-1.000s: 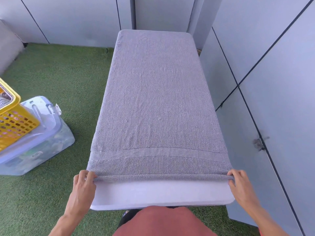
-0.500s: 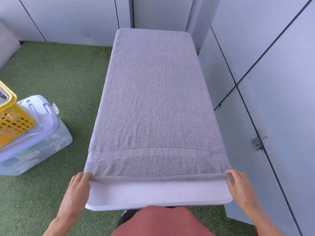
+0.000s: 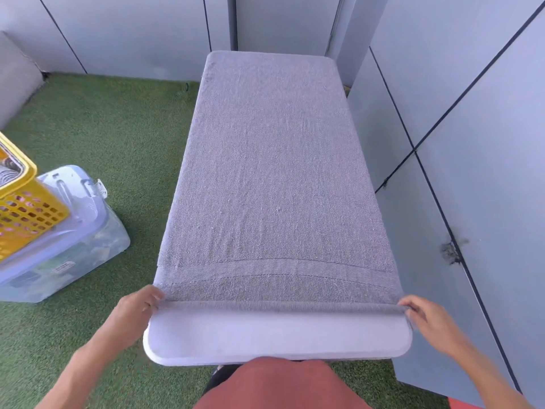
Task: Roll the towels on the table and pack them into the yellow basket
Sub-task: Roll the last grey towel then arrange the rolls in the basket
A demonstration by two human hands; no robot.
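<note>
Since the earlier frame the near hem has been turned into a slightly thicker first roll: left hand (image 3: 134, 309) and right hand (image 3: 427, 318) each pinch an end of the grey terry towel (image 3: 274, 178) spread along the white rectangular table (image 3: 277, 338), near its front edge.

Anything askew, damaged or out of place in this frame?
Only a dark scuff on the wall panel right of the table. The grey towel lies flat and square.

Towel (image 3: 271, 178) spread on table (image 3: 277, 335), basket (image 3: 26, 214) on storage box (image 3: 67, 246), left of table
</note>
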